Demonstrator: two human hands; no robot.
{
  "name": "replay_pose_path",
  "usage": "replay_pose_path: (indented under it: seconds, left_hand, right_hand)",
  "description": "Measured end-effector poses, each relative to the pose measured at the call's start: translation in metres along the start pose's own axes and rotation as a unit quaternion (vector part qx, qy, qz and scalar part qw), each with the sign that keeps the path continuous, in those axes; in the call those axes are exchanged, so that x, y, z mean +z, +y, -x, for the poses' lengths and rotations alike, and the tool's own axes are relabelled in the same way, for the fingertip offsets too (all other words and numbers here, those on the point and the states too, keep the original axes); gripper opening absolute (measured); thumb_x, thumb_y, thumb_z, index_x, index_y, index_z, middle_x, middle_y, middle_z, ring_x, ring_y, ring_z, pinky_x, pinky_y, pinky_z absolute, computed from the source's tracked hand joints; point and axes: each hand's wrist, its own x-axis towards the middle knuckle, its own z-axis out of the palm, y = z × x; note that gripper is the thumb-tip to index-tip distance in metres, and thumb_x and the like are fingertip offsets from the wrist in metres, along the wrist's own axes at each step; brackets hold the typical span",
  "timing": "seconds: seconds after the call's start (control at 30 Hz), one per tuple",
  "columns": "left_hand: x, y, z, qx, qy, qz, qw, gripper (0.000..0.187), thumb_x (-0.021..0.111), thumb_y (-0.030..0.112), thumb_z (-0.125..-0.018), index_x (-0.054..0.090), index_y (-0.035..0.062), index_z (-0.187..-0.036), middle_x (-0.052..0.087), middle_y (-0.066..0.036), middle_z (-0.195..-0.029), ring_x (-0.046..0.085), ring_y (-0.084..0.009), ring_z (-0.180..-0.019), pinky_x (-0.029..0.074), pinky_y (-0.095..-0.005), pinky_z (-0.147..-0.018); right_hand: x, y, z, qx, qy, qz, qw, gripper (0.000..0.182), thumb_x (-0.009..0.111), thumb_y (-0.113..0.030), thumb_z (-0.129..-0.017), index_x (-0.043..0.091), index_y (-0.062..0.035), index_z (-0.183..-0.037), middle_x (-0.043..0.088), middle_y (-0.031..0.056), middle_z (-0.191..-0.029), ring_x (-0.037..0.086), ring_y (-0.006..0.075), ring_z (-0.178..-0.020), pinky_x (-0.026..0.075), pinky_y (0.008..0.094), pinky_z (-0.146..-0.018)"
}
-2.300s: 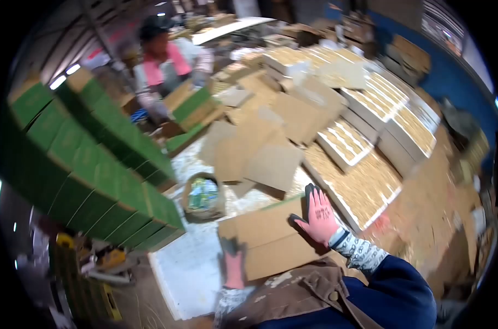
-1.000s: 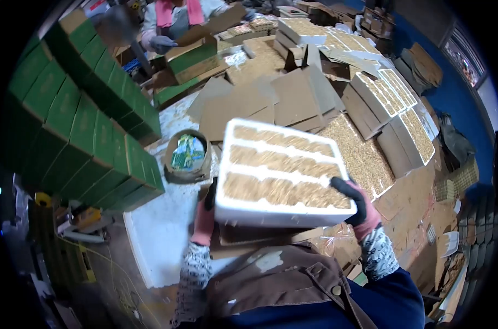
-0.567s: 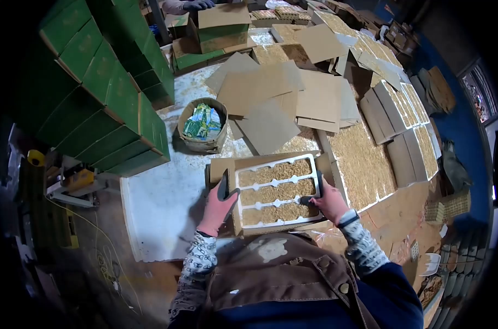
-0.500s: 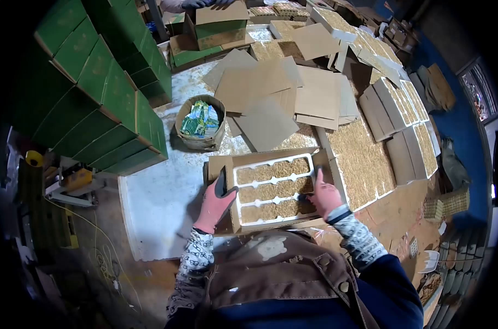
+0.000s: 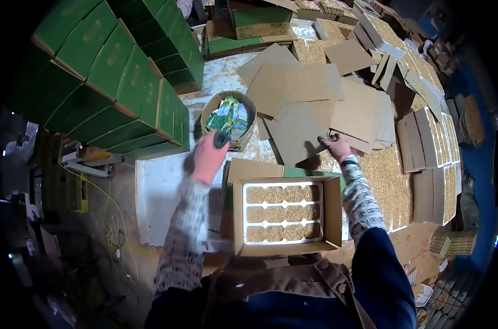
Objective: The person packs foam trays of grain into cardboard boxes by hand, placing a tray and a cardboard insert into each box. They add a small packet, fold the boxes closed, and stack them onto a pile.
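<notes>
My left hand (image 5: pixel 208 158), in a pink glove with dark fingertips, is at the near rim of a round tub (image 5: pixel 243 143). Green and blue packets (image 5: pixel 228 116) fill the tub; motion blurs this hand and its fingers are partly hidden. My right hand (image 5: pixel 338 148), gloved alike, hangs over the right edge of a grey-brown cardboard sheet (image 5: pixel 297 131), thumb and forefinger apart. Close to my body stands an open cardboard box (image 5: pixel 332 216). Inside it lies a white tray (image 5: pixel 284 223) with three rows of straw-coloured, grainy filling. Neither hand touches the box.
Stacked green boxes (image 5: pixel 117 82) rise at the left. More cardboard sheets (image 5: pixel 364 112) overlap across the table (image 5: pixel 161 192). Filled cartons (image 5: pixel 427 140) stand at the right, beside a layer of straw-coloured filling (image 5: pixel 388 186). Another open green box (image 5: pixel 262 22) is at the back.
Both hands have left the white tray, which now sits lower inside the box. My left hand moved up to the packet tub, my right to the cardboard sheets. The view has shifted.
</notes>
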Motion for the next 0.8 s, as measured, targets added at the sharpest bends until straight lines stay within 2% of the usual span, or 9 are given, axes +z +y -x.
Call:
replay_pose_path:
  seconds: [0.03, 0.1, 0.3, 0.4, 0.5, 0.6, 0.67, 0.7, 0.8]
  left_hand:
    - [0.023, -0.016, -0.029, 0.105, 0.035, -0.155, 0.982, 0.048, 0.072, 0.034, -0.071, 0.059, 0.0068, -0.109, 0.058, -0.014, -0.114, 0.051, -0.0284, -0.109, 0.038, -0.042, -0.092]
    - [0.031, -0.001, -0.063, 0.076, -0.095, -0.301, 0.946, 0.048, 0.072, 0.034, -0.07, 0.058, 0.0076, -0.108, 0.059, -0.013, -0.112, 0.053, -0.0262, -0.107, 0.037, -0.0432, -0.09]
    - [0.048, -0.038, -0.081, 0.069, -0.132, -0.209, 0.967, 0.039, 0.068, 0.029, -0.074, 0.06, 0.0081, -0.105, 0.063, -0.012, -0.101, 0.059, -0.0285, -0.096, 0.042, -0.0405, -0.085]
    - [0.038, -0.045, -0.069, 0.067, -0.092, -0.168, 0.979, 0.032, 0.066, 0.025, -0.076, 0.062, 0.009, -0.103, 0.064, -0.012, -0.098, 0.059, -0.0299, -0.094, 0.043, -0.0407, -0.084]
    - [-0.005, 0.002, -0.045, 0.042, -0.109, -0.133, 0.984, 0.029, 0.064, 0.022, -0.077, 0.063, 0.0071, -0.101, 0.062, -0.013, -0.102, 0.057, -0.0308, -0.096, 0.043, -0.0405, -0.085]
    - [-0.038, 0.056, 0.023, 0.329, 0.12, -0.128, 0.928, 0.025, 0.065, 0.018, -0.072, 0.062, 0.0063, -0.094, 0.059, -0.011, -0.103, 0.054, -0.0303, -0.094, 0.042, -0.0438, -0.082]
    - [-0.052, 0.105, 0.085, 0.424, 0.014, -0.103, 0.9, 0.02, 0.061, 0.013, -0.061, 0.056, 0.0086, -0.079, 0.055, -0.008, -0.087, 0.053, -0.0263, -0.086, 0.043, -0.0413, -0.081]
    - [-0.048, 0.115, 0.117, 0.428, -0.119, -0.194, 0.875, 0.026, 0.062, 0.022, -0.068, 0.061, 0.0107, -0.092, 0.059, -0.01, -0.108, 0.054, -0.0295, -0.101, 0.039, -0.0435, -0.093]
    - [-0.044, 0.111, 0.174, 0.374, -0.113, -0.185, 0.902, 0.032, 0.058, 0.023, -0.072, 0.053, 0.0071, -0.1, 0.052, -0.013, -0.105, 0.049, -0.0281, -0.098, 0.04, -0.0407, -0.088]
  right_hand:
    - [-0.002, -0.016, 0.01, 0.02, 0.024, 0.061, 0.998, 0.061, 0.072, -0.042, -0.07, 0.057, -0.0025, -0.114, 0.066, 0.0185, -0.097, 0.062, 0.0326, -0.094, 0.048, 0.0383, -0.084]
    - [-0.033, -0.083, 0.054, 0.03, 0.041, 0.067, 0.996, 0.053, 0.072, -0.038, -0.07, 0.061, -0.0085, -0.111, 0.064, 0.0184, -0.101, 0.06, 0.0316, -0.099, 0.047, 0.0388, -0.087]
    - [-0.146, -0.086, 0.111, -0.069, 0.124, -0.104, 0.984, 0.027, 0.066, -0.01, -0.078, 0.066, -0.0018, -0.104, 0.068, 0.0087, -0.084, 0.063, 0.0123, -0.076, 0.05, 0.0247, -0.068]
    - [-0.175, -0.1, 0.161, -0.018, 0.108, -0.155, 0.982, 0.029, 0.063, -0.006, -0.081, 0.062, 0.0007, -0.109, 0.067, 0.0067, -0.095, 0.061, 0.0121, -0.084, 0.049, 0.024, -0.075]
    - [-0.181, -0.097, 0.192, -0.088, 0.119, -0.223, 0.964, 0.033, 0.058, 0.004, -0.082, 0.056, 0.0041, -0.114, 0.062, 0.0103, -0.107, 0.058, 0.0146, -0.098, 0.047, 0.0256, -0.087]
    - [-0.18, -0.123, 0.235, -0.182, 0.169, -0.247, 0.937, 0.035, 0.059, 0.006, -0.08, 0.056, 0.0042, -0.114, 0.061, 0.0101, -0.109, 0.059, 0.0164, -0.099, 0.046, 0.027, -0.089]
    - [-0.176, -0.15, 0.27, -0.271, 0.18, -0.149, 0.934, 0.043, 0.06, 0.012, -0.071, 0.058, 0.0009, -0.112, 0.06, 0.0123, -0.109, 0.058, 0.0218, -0.101, 0.045, 0.0316, -0.09]
    - [-0.17, -0.154, 0.281, -0.352, 0.156, -0.105, 0.917, 0.041, 0.06, 0.01, -0.07, 0.06, -0.0024, -0.109, 0.06, 0.012, -0.107, 0.059, 0.0235, -0.097, 0.047, 0.0326, -0.086]
    - [-0.158, -0.172, 0.305, -0.547, -0.051, 0.118, 0.827, 0.028, 0.062, -0.001, -0.072, 0.064, -0.0119, -0.098, 0.06, 0.0077, -0.1, 0.058, 0.0243, -0.083, 0.049, 0.0344, -0.071]
